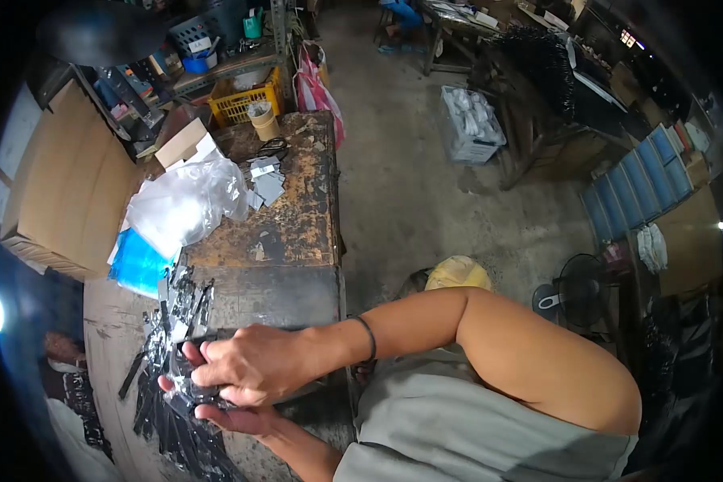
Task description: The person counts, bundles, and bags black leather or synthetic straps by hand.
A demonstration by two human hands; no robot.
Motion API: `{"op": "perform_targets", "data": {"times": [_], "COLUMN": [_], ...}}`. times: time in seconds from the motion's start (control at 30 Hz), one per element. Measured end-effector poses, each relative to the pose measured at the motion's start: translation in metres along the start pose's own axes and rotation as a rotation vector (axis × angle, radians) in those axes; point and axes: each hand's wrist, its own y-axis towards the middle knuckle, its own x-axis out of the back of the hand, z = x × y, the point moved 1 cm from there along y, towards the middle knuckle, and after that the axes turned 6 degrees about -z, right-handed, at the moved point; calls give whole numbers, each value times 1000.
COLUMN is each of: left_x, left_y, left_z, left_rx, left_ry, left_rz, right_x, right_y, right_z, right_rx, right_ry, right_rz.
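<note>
My right hand [257,361], with a black band at its wrist, lies over my left hand [237,418] above the near part of the bench. Both hands are closed around a bundle of black plastic-wrapped strips [183,371]. Fingertips of the left hand show past the bundle's far side; the right hand covers most of the rest. Below and around them spreads a loose pile of similar shiny black strips [173,438], some with clear wrapping.
On the worn bench [297,217] lie a clear plastic bag [189,201], a blue packet [143,263], grey cards [267,185] and scissors [275,148]. A cardboard box [72,193] stands at left. A yellow crate [245,98] is behind; a fan [582,289] stands to the right.
</note>
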Motion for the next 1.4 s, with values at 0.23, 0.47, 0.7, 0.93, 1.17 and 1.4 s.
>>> {"op": "perform_targets", "data": {"times": [0.23,0.47,0.7,0.93,1.17,1.4], "left_x": [-19,-87,-129,-206,-236,-246], "left_y": [-14,-41,-49,-26,-14,-11], "left_z": [-15,-9,18,68,97,118], "left_rx": [441,340,380,464,618,751], "left_ry": [-247,-123,61,17,-30,13], "left_rz": [444,517,476,610,623,574], "right_x": [32,69,109,197,243,258], "right_y": [-42,-74,-95,-101,-97,-101], "right_z": [48,74,61,22,7,0], "right_rx": [-33,16,136,-93,-74,-100], "right_ry": [-199,-356,-450,-181,-323,-604], "right_rz": [-213,-457,-654,-670,-621,-560]}}
